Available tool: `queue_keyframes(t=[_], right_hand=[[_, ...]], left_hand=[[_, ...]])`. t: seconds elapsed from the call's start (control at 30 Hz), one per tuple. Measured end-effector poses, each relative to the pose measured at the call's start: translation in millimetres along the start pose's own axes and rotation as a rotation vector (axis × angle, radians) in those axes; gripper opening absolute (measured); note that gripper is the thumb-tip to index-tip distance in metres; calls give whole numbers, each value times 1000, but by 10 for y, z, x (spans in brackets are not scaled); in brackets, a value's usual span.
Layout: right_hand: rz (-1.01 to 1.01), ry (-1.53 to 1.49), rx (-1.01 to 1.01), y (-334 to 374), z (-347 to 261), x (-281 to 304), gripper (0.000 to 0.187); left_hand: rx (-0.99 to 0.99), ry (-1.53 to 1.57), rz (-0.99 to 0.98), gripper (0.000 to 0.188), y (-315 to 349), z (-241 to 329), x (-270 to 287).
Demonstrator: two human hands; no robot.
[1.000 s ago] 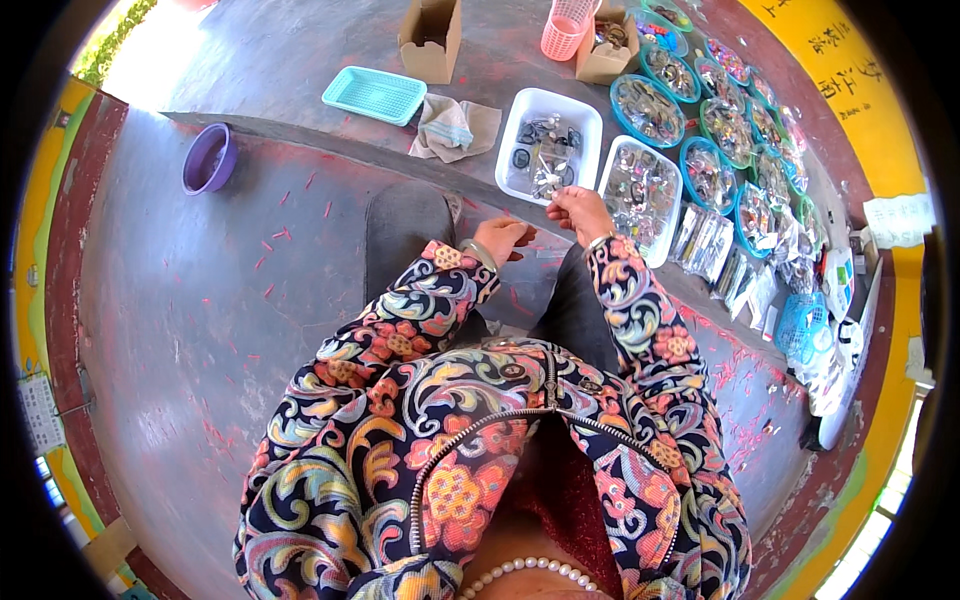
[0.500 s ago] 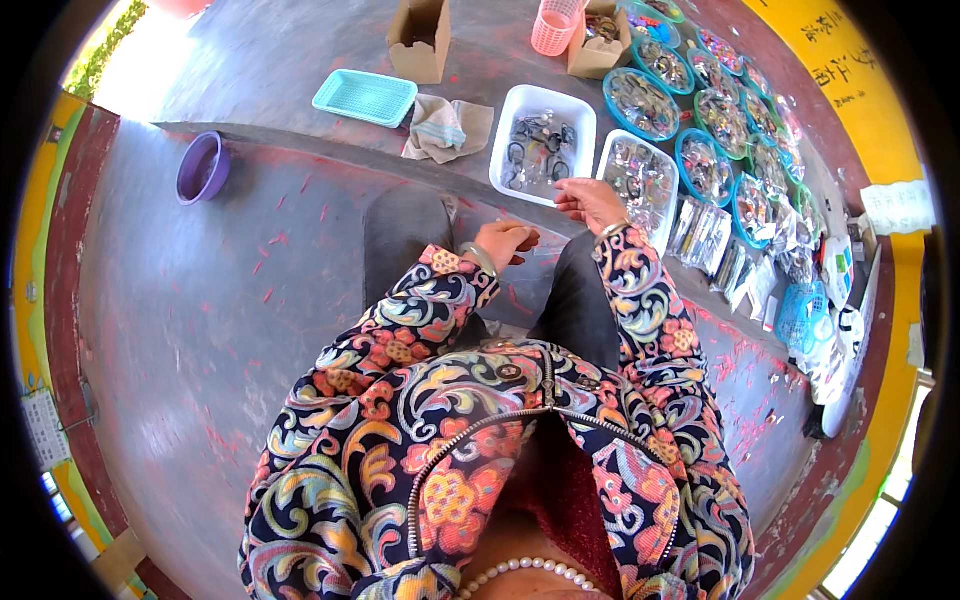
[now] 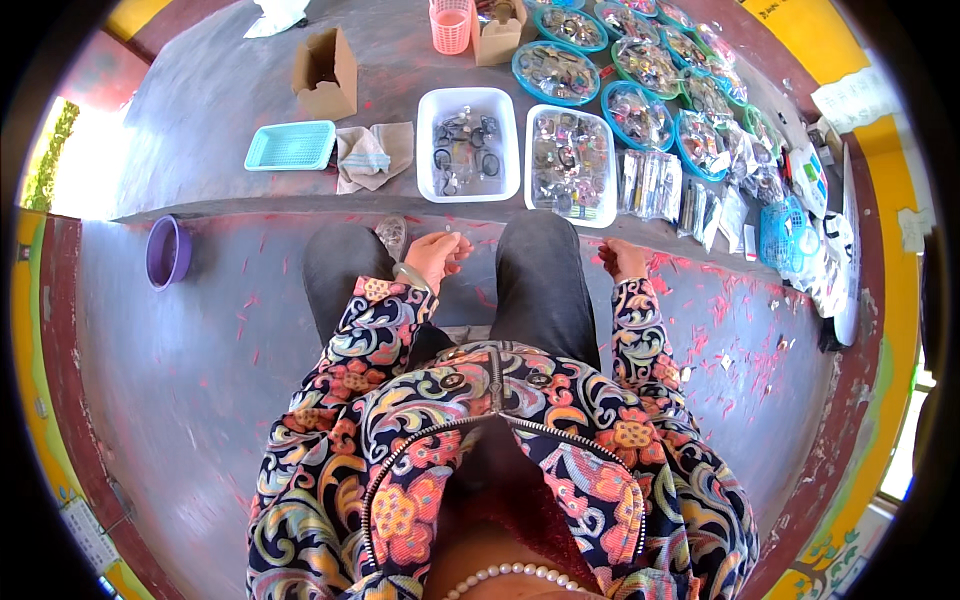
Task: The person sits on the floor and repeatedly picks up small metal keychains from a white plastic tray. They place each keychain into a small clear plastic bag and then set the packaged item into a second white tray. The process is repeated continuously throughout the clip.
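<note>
Two white trays (image 3: 490, 186) stand side by side near the front edge of a raised grey ledge (image 3: 190, 165), just beyond the person's knees (image 3: 540, 255). The left-hand one holds scattered small dark pieces (image 3: 463, 150), several of them ring-shaped; the right-hand tray (image 3: 530, 165) is more thickly covered with small mixed items (image 3: 568, 157).

Both hands are apart from the trays. The left hand (image 3: 436, 258), with a bracelet (image 3: 412, 277) at its wrist, is between the knees, its fingers loosely bent. The right hand (image 3: 624, 260) is beside the outer side of the right knee, its fingers curled inward. Whether either has something pinched in it, I cannot tell.

Left of the trays lie a crumpled cloth (image 3: 370, 158) and a turquoise basket (image 3: 290, 147), with an open cardboard box (image 3: 338, 97) behind them. Farther back stands a pink basket (image 3: 451, 28). To the right are clear-wrapped packets (image 3: 650, 180) and many round baskets (image 3: 605, 110) filled with small goods. A purple basin (image 3: 180, 255) is on the floor (image 3: 180, 380) at far left.
</note>
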State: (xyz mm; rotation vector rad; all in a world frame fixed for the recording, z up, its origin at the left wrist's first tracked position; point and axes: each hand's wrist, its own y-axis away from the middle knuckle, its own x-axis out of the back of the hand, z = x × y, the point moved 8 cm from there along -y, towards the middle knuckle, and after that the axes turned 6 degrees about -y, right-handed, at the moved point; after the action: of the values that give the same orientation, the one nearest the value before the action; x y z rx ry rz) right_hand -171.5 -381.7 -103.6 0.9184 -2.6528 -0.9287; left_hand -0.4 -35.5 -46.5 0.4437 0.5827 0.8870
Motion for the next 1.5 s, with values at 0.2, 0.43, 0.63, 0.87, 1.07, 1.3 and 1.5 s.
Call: queue_keyframes(t=[0.2, 0.43, 0.63, 0.87, 1.07, 1.3, 1.5], right_hand=[[-29, 215, 71, -216, -7, -277, 22], [-140, 680, 261, -530, -266, -980, 24], [-141, 1286, 510, -832, -343, -1148, 25], [30, 1464, 505, -576, -464, -1367, 20], [105, 1320, 526, -562, -525, -1273, 23], [-65, 1022, 521, -913, -336, -1364, 19], [-185, 577, 82, -1006, -68, -1419, 14]], left_hand=[[31, -35, 41, 20, 10, -10, 16], [40, -73, 62, 22, 33, -4, 33], [48, -108, 42, 22, -6, -35, -5], [62, -140, 59, 23, 76, 17, 9], [60, -134, 59, 23, 83, 16, -27], [70, -149, 53, 22, 89, 33, -60], [77, -155, 67, 22, 109, 41, -1]])
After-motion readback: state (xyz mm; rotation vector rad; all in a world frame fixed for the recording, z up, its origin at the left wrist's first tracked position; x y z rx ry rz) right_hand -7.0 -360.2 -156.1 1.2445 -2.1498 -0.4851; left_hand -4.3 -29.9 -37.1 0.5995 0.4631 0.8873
